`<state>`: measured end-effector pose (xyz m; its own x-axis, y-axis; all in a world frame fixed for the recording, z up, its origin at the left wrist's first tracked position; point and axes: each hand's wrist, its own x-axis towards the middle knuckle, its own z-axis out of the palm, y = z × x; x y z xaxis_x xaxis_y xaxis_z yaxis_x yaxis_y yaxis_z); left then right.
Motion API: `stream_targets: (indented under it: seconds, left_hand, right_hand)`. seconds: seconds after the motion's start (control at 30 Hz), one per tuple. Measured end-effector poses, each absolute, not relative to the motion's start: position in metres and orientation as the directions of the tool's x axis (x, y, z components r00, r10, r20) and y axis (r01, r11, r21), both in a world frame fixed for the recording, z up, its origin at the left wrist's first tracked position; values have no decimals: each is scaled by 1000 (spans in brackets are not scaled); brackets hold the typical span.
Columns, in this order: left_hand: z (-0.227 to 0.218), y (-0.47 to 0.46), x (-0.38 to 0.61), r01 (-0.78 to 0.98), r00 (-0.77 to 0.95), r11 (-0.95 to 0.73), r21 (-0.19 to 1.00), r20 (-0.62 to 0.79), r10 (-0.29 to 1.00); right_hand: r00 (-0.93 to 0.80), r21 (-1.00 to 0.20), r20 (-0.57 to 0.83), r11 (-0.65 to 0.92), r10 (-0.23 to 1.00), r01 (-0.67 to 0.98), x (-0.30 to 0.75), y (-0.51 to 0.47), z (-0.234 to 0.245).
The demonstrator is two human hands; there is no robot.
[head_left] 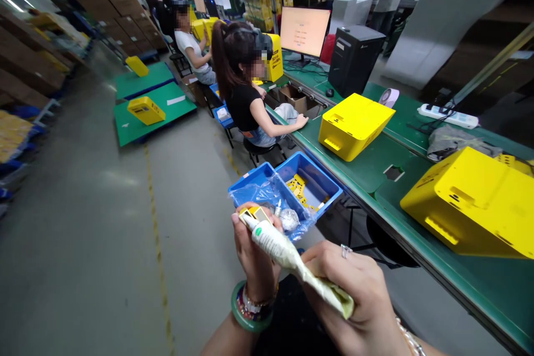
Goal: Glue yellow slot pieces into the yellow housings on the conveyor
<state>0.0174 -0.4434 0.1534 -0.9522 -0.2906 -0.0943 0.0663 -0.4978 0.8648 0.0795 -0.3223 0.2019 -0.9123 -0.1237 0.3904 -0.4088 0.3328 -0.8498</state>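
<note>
My left hand (254, 250) grips the upper end of a crumpled white squeeze tube (275, 245) with a green mark on it. A small yellow piece (254, 214) sits at the tube's tip, pressed against my left fingers. My right hand (348, 295) wraps around the flattened lower end of the tube. A bangle and beaded bracelets circle my left wrist, and a ring shows on my right hand. Just beyond my hands lie a blue bin with a clear plastic bag (262, 192) and a second blue bin (317, 175) holding small yellow parts.
A green-topped workbench (387, 161) runs along the right, bearing yellow plastic housings (471, 206) (352, 125). A seated co-worker (246, 89) reaches toward the bench, near a monitor (304, 31) and black computer tower (354, 61). A grey floor lies left.
</note>
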Motion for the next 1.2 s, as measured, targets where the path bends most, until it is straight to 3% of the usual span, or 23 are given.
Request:
stream_targets:
  seconds: [0.13, 0.33, 0.83, 1.2]
  left_hand:
    - [153, -444, 18, 59, -953, -520, 852, -108, -285]
    - [151, -445, 18, 9, -948, -547, 837, -167, -271]
    - [139, -448, 20, -28, -924, -413, 910, -181, -337]
    - [136, -446, 20, -25, -924, -459, 888, -195, -328]
  right_hand:
    - [-933, -886, 347, 292, -95, -360, 79, -322, 204]
    - [-944, -876, 315, 352, -96, -328, 80, -318, 206]
    - [-911, -804, 393, 433, -125, -406, 81, -323, 210]
    - [-909, -794, 392, 447, -142, -412, 83, -327, 204]
